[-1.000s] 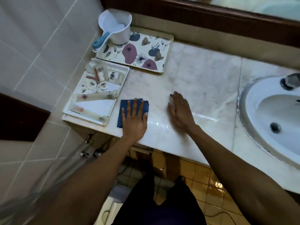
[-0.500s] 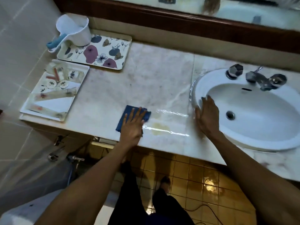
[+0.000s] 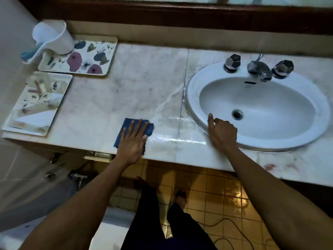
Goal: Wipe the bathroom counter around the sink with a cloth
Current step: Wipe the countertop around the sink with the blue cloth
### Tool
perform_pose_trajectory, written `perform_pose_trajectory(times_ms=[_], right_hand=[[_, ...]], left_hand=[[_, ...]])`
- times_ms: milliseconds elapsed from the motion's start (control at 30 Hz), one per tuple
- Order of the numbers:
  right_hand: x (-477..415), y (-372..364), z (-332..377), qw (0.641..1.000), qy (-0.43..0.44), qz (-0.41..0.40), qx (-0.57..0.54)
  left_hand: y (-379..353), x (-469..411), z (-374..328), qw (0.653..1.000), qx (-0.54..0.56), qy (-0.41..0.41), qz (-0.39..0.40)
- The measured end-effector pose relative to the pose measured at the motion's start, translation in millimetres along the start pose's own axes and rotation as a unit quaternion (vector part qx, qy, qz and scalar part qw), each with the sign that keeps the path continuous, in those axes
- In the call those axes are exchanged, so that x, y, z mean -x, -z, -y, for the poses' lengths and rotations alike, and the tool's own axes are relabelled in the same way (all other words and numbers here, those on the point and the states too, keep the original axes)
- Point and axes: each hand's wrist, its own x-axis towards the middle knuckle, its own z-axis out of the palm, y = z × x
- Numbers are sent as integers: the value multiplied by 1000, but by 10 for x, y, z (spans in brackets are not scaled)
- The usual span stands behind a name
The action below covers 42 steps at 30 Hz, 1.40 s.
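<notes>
A folded dark blue cloth (image 3: 126, 128) lies flat on the pale marble counter (image 3: 140, 87), close to the front edge. My left hand (image 3: 132, 141) presses down on it with fingers spread. A wet streak (image 3: 173, 139) runs along the counter from the cloth toward the white oval sink (image 3: 191, 98). My right hand (image 3: 222, 133) rests on the sink's front-left rim, fingers curled over the edge and holding nothing.
A chrome tap with two knobs (image 3: 259, 68) stands behind the basin. A floral tray (image 3: 93, 56) carries a white scoop (image 3: 52, 39) at the back left. A white tray of toiletries (image 3: 36, 105) sits at the left end. Yellow floor tiles and a cable lie below.
The view swung right, bringing the whole sink in. My left hand slid the cloth rightward along the front edge. My right hand left the counter, reached the sink rim and curled its fingers.
</notes>
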Motion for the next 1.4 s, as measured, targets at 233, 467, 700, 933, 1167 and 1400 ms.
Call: perform_pose_trajectory(times_ms=[233,467,700,933,1167,1400], right_hand=[[-30,-44,32,1000,-4,-31,0],[-39,-39,2,999,8,-39,0],[-48,-36,-78,999,35,-1,2],[-53,61,-179,996,48,67,-23],[52,201,-629,998,-4,62,-19],[311,261,-1144,997,65,-40,1]], left_hand=[[-232,-520,-1120,996,26,88,-24],[-246,5,-814,989,-27,-144,30],[-55,-499,-497,995,2,104,-1],[-407,-476,-1588,996,-4,-65,58],[-187,-569,-822,959,-50,-266,89],[-298,-693,-1264,999,21,36,9]])
